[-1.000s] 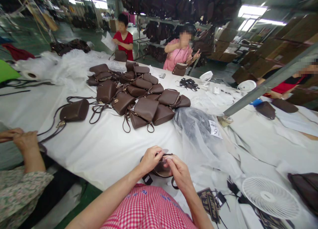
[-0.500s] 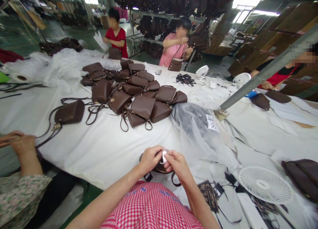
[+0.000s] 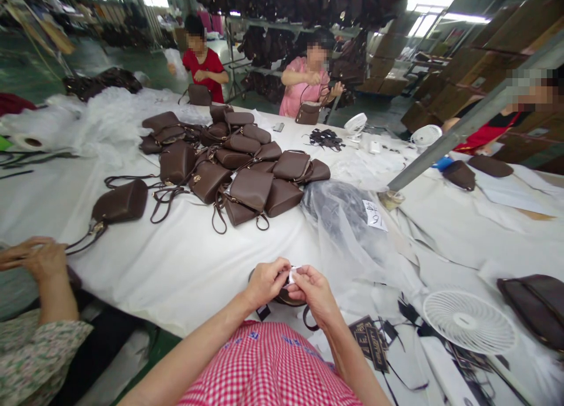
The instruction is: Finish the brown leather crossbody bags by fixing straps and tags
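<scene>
- Head view, lower middle: the right hand (image 3: 314,288) has its thumb and fingers pinched on a small white slip (image 3: 291,274).
- Just left of it, the left hand (image 3: 267,282) has its fingers bent inward beside the slip; I cannot tell what lies between them.
- Below both hands, at the table's near edge, sits a brown bag (image 3: 286,300), mostly hidden by them. A strap loop (image 3: 310,319) shows at its right and a black tag (image 3: 263,312) at its lower left.
- Right of the hands, a clear plastic bag (image 3: 328,247) with dark contents and a white label (image 3: 374,215) spreads over the white table (image 3: 207,282).
- Lower right: black cards (image 3: 372,344) with gold print, cords, a white fan (image 3: 469,321), and a dark handbag (image 3: 535,309) at the frame's edge.
- Centre: a heap of brown handbags (image 3: 251,188), straps tangled among them.
- Left of the heap, one handbag (image 3: 121,201) lies apart; below it, at the left edge, are a co-worker's hands (image 3: 46,259).
- Upper left: crumpled plastic sheeting (image 3: 114,115).
- Across the table, a person in red (image 3: 211,71) and a person in pink (image 3: 291,94), each near a bag.
- Upper right: a slanting metal pole (image 3: 445,138), with stacked boxes (image 3: 506,47) behind it.
</scene>
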{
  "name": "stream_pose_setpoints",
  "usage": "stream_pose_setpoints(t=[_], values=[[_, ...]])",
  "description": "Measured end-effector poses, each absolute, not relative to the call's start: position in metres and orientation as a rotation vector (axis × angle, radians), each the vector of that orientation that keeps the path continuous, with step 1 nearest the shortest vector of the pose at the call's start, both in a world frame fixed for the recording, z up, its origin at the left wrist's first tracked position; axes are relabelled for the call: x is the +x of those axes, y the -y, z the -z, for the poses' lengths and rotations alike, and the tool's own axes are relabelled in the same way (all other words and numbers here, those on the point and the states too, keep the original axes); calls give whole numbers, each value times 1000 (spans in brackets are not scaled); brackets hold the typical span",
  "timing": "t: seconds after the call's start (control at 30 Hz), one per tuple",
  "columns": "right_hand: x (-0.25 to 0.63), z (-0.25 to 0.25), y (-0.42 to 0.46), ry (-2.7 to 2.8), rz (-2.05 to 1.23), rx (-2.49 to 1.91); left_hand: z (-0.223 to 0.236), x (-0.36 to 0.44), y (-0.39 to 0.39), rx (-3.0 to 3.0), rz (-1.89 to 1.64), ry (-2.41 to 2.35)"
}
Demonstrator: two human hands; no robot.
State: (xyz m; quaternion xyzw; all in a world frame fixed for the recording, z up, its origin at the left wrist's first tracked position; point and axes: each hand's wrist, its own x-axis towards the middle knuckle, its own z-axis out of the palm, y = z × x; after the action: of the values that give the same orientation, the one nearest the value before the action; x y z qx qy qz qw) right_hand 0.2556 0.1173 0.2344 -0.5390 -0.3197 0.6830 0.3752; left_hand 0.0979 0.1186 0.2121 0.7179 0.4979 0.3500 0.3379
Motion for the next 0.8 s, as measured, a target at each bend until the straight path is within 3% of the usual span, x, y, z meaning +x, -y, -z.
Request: stream_pose_setpoints(t=[0.8], values=[[246,-224,-111,1128,-1477,-1284,-214,102,-125,1313,-1099,-1286]])
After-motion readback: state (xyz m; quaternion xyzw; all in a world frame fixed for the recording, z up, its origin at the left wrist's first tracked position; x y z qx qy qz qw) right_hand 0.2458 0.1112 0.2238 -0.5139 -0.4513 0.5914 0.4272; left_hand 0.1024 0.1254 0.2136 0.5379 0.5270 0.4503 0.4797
